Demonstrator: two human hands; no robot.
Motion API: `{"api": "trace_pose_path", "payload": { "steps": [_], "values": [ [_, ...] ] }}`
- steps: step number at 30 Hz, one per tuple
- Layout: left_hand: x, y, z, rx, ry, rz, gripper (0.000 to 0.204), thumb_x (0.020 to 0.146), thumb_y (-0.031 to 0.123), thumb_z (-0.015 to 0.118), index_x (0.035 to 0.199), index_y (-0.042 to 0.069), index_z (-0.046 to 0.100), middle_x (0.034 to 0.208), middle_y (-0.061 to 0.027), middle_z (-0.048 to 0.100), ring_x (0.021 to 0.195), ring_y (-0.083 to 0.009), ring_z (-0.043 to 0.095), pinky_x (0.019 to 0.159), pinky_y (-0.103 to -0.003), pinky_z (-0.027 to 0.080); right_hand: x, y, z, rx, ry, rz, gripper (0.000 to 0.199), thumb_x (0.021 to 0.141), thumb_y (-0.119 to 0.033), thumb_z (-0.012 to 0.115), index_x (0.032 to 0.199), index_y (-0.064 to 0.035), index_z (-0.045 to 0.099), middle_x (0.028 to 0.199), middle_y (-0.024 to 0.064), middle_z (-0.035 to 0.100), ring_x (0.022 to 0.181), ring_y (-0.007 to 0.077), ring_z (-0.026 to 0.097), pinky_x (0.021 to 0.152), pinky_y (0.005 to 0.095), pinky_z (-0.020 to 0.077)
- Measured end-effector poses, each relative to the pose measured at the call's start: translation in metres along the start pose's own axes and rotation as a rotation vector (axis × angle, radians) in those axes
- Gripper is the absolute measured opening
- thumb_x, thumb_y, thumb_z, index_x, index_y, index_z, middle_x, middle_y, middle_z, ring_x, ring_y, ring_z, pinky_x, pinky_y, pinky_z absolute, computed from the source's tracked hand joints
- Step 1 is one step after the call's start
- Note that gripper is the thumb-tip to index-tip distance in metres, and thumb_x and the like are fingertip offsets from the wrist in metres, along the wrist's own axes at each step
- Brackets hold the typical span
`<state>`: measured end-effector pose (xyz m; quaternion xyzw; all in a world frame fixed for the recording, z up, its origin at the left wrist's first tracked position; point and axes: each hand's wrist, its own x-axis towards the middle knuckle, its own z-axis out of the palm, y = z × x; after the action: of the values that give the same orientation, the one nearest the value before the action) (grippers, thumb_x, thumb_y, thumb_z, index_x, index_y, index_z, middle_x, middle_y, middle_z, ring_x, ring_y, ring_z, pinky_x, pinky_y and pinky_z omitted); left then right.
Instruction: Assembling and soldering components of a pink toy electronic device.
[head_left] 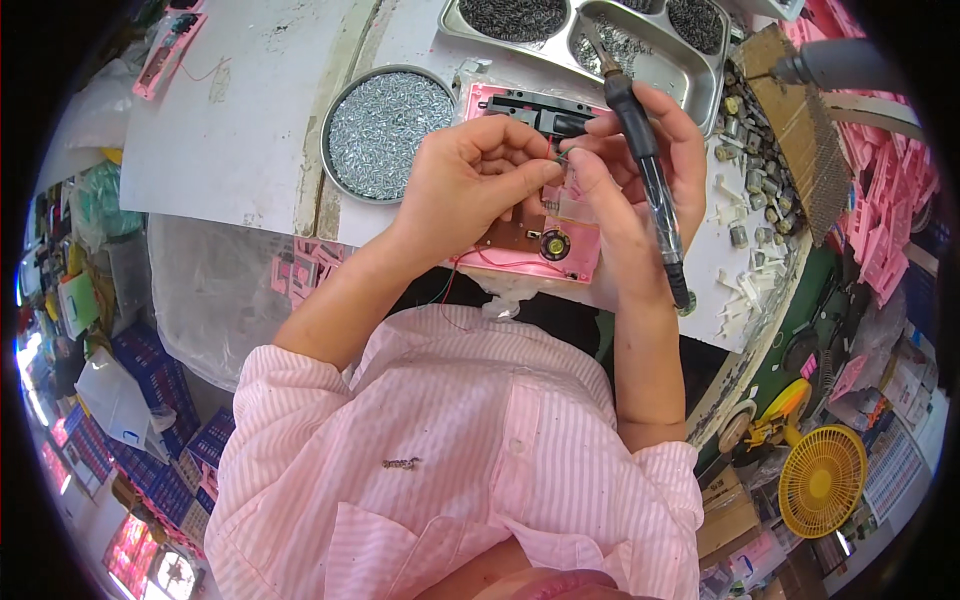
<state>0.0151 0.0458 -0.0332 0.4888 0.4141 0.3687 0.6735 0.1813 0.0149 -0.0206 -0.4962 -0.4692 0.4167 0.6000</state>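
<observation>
The pink plastic housing (586, 264) lies beneath both hands. Above it, the left hand (465, 175) pinches at a thin green wire (563, 156); the right hand (618, 210) meets it with its fingertips while grasping a black pen-shaped tool (657, 195), tip pointing away. Wire preparation appears in progress; the next move likely calls for steady wire alignment. Beyond the left hand sits a round metal bowl (326, 152).

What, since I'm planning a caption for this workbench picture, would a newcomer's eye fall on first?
Probably the black soldering iron held in the right hand, with the bright pink casing just left of it. Next comes the round metal dish of silvery screw-like pieces, left of that casing. The yellow fan stands out at lower right.
</observation>
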Motion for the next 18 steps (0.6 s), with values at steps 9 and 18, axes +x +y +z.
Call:
{"api": "trace_pose_path", "payload": {
  "steps": [9,18],
  "values": [
    [0.001,0.003,-0.016,0.025,-0.114,-0.012,0.007,0.096,0.006,0.068,0.096,-0.001,0.067,0.093,-0.0002,0.067,0.086,-0.0054,0.060,0.078,-0.021,0.049,-0.021,0.010,-0.007,-0.194,-0.041,-0.210,0.059,0.086,0.011,0.067,0.139,-0.0008,0.046,0.109,0.0121,0.066,0.095,0.0171,0.067,0.088,0.0306,0.0546],
    [0.019,-0.002,-0.019,0.778,0.027,0.508,0.013,0.078,0.011,0.076,0.085,0.001,0.069,0.095,-0.0085,0.057,0.086,-0.0228,0.059,0.074,-0.033,0.047,-0.033,0.025,-0.011,-0.534,-0.022,-0.287,0.053,0.085,0.005,0.072,0.134,-0.0012,0.052,0.109,0.0132,0.069,0.094,0.0188,0.070,0.091,0.0340,0.0534]
  ]
}}
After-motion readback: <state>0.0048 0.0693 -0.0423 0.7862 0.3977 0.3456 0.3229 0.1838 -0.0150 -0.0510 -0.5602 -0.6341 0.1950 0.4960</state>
